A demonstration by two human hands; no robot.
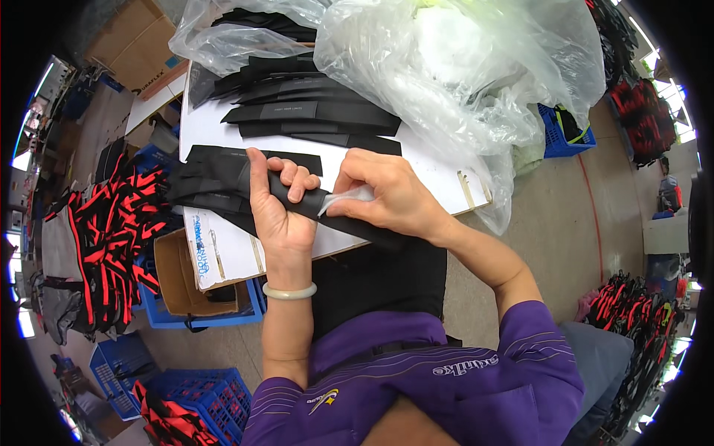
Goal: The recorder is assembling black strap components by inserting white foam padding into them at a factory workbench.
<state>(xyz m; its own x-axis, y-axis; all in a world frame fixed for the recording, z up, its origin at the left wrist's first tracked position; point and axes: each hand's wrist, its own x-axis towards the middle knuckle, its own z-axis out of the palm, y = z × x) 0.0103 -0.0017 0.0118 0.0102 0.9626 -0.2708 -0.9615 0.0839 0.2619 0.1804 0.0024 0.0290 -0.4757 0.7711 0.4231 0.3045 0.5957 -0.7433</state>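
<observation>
Two hands peel a clear film off a black strap at the bench.

The left hand point(279, 204) is closed around a black strap point(335, 215) that lies across the white bench point(223, 253). The right hand point(387, 195) pinches a thin clear film strip point(346, 199) on the strap, just at 3 o'clock from the left fingers. More black straps point(312, 111) sit in a pile at 12 o'clock, under a big clear plastic bag point(461, 67). Red and black straps point(111, 230) hang at 9 o'clock. The film looks thin, so a hard pull could tear it. The strap hangs off the bench edge and could slip down if the left hand lets go.
</observation>
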